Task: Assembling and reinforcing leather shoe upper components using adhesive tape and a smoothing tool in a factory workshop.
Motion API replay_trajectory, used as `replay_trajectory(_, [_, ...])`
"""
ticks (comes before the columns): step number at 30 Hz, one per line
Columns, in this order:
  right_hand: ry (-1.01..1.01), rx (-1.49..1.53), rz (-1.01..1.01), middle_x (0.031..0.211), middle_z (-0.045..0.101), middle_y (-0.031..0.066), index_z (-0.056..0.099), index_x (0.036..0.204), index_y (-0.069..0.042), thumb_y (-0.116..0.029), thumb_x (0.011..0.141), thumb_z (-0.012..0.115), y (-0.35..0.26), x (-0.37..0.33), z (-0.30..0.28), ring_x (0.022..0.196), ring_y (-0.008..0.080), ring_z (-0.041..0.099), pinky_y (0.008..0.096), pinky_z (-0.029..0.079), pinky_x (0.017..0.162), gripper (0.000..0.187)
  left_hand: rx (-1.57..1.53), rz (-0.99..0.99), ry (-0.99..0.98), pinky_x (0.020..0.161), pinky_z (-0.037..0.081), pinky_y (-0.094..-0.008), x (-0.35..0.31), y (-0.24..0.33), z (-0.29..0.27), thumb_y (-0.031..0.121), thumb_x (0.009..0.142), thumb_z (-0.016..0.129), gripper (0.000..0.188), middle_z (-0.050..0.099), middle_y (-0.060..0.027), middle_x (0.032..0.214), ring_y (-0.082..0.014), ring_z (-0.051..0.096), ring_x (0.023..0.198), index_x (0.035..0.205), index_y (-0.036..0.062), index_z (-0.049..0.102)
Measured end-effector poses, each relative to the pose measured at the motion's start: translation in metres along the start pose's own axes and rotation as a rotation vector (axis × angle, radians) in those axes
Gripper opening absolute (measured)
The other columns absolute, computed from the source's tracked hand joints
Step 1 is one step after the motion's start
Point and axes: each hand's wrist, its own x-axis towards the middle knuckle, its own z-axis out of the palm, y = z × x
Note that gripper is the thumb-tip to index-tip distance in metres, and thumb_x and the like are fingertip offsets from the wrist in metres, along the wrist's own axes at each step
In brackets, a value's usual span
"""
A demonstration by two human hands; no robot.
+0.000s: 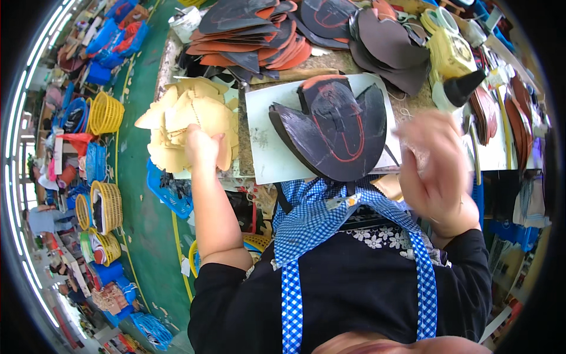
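Observation:
On the worktable, a pile of pale yellow cut sheet pieces [171,115] lies at the left. My left hand [203,146] is at the pile's near side, its fingers closed on one of the yellow pieces. Before me a stack of black shoe-upper pieces [333,133] with an orange-red curved line and whitish smears rests on a white board [259,118]. Right of that board my right hand [433,165] is raised and smeared by motion, so its fingers and anything in them cannot be made out.
Several black and orange cut pieces [247,35] are piled at the back, beside dark brown pieces [389,50]. A yellow container [451,50] and a black cone-shaped nozzle [464,88] stand back right. A blue basket [168,189] is below the table's left edge; yellow baskets [106,112] stand across the green floor.

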Motion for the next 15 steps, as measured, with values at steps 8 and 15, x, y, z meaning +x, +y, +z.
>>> replay_trajectory(8, [0.498, -0.279, -0.604, 0.077, 0.046, -0.0076, 0.054, 0.096, -0.019, -0.016, 0.091, 0.048, -0.044, 0.007, -0.045, 0.07, 0.0131, 0.04, 0.0277, 0.032, 0.057, 0.008, 0.043, 0.129, 0.168, 0.077, 0.05, -0.0438, 0.01, 0.004, 0.014, 0.028, 0.064, 0.083, 0.053, 0.065, -0.0219, 0.093, -0.0374, 0.063, 0.086, 0.098, -0.003, 0.058])
replay_trajectory(15, [1.118, -0.354, -0.548, 0.082, 0.052, -0.0094, 0.051, 0.096, -0.025, -0.019, 0.092, 0.045, -0.031, -0.019, -0.03, 0.067, 0.0099, 0.046, 0.026, 0.038, 0.056, 0.009, -0.271, 0.085, -0.196, 0.077, 0.05, -0.0443, 0.019, -0.022, 0.011, 0.023, 0.075, 0.074, 0.041, 0.066, -0.0175, 0.095, -0.0359, 0.064, 0.085, 0.103, -0.0025, 0.059])
